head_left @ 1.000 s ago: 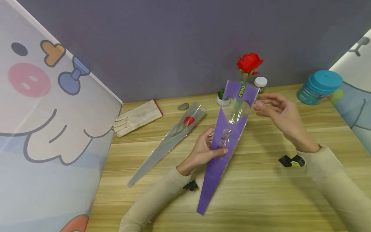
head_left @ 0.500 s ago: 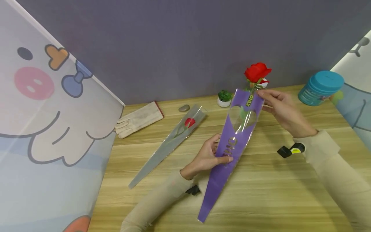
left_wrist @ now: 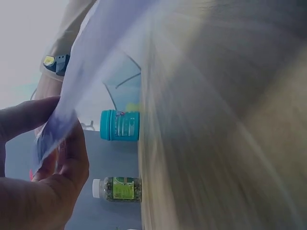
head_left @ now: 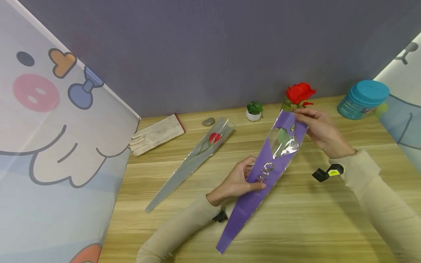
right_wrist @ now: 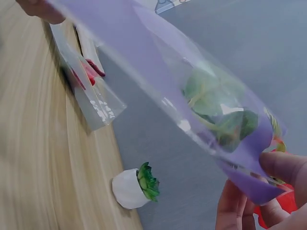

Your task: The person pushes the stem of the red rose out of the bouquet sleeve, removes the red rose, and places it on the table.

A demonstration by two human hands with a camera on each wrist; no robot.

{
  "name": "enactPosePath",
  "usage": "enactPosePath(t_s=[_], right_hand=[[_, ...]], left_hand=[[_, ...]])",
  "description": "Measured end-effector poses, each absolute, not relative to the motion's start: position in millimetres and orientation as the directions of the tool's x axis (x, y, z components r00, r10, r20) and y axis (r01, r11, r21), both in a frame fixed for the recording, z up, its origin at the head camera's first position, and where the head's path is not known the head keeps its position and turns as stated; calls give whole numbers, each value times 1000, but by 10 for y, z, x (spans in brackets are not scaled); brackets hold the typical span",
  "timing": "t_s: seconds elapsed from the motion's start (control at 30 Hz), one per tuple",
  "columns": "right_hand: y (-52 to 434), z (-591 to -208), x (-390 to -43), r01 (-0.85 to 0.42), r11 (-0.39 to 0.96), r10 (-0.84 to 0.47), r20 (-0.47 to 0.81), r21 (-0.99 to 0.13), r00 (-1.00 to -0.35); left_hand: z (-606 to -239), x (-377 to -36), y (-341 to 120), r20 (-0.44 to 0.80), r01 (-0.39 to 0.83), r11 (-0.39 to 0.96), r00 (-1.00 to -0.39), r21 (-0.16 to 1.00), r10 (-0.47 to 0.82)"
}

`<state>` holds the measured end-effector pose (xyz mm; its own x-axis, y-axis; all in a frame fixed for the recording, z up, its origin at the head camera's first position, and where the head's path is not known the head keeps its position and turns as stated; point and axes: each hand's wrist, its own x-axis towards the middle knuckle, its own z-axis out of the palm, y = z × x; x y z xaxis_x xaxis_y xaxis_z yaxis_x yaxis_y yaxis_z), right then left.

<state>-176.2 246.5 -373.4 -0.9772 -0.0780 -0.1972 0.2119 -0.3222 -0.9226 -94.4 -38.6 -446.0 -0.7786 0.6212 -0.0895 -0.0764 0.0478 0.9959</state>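
Sleeve (head_left: pixel 263 171), purple, is held above the bench near its right edge; left hand (head_left: pixel 238 180) pinches the middle, right hand (head_left: pixel 317 129) pinches the mouth under the rose (head_left: pixel 300 93); I judge it light, thin, slippery, easy to crease, so hold by the edges; compared with before, sleeve leans more right and the rose sits lower.

A staged craft booth: wooden table (head_left: pixel 296 226) boxed in by cartoon-printed screens (head_left: pixel 49 128).
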Motion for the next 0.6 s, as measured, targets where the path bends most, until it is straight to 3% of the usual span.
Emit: enactPosePath(t_s=[0.4, 0.6], right_hand=[[2473, -3868, -1698, 189, -330, -72, -175, -925, -982], [2469, -3898, -1699, 87, -206, 33, -96, -975, -995]], left_hand=[[-4502, -917, -380, -147, -100, 112, -783, 989, 605], [-4512, -909, -384, -141, -103, 98, -789, 990, 598]])
